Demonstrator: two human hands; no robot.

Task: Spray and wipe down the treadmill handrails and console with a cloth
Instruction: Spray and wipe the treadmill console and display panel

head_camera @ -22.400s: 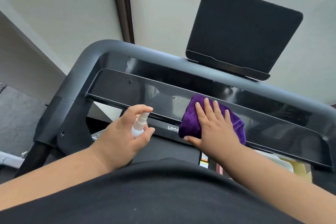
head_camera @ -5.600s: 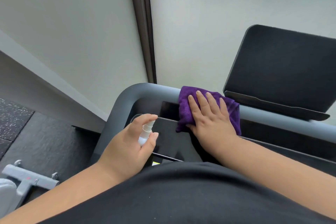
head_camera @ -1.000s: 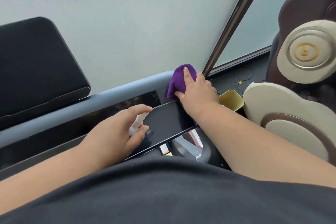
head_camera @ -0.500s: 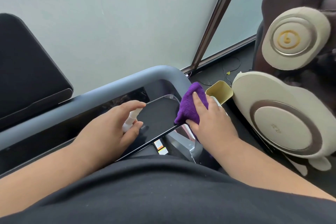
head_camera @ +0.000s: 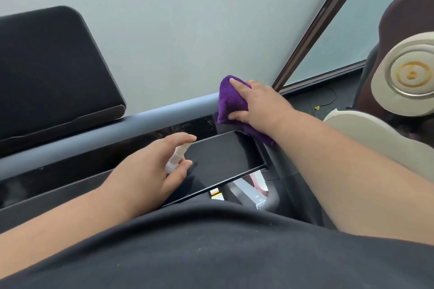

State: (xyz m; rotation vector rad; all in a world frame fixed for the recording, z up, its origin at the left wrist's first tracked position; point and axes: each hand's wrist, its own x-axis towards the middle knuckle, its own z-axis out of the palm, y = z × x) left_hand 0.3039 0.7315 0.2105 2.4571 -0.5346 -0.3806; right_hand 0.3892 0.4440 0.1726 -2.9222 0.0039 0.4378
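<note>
The treadmill's grey handrail [head_camera: 145, 116] runs across the view above the glossy black console panel [head_camera: 223, 155]. A purple cloth [head_camera: 229, 101] is wrapped over the rail's right corner. My right hand [head_camera: 256, 103] grips the cloth there, index finger on top and thumb underneath. My left hand [head_camera: 155, 171] holds a small white spray bottle [head_camera: 177, 158] over the console, index finger on its top. A black tablet holder [head_camera: 51, 73] stands on the rail at the left.
A frosted glass wall [head_camera: 187, 19] with a dark frame post [head_camera: 317, 23] stands behind the treadmill. A brown and cream massage chair [head_camera: 404, 82] sits close on the right. A cable [head_camera: 321, 103] lies on the dark floor between them.
My right hand has carried the cloth from the console's right edge up onto the rail's right corner. The left hand with the bottle has stayed over the console.
</note>
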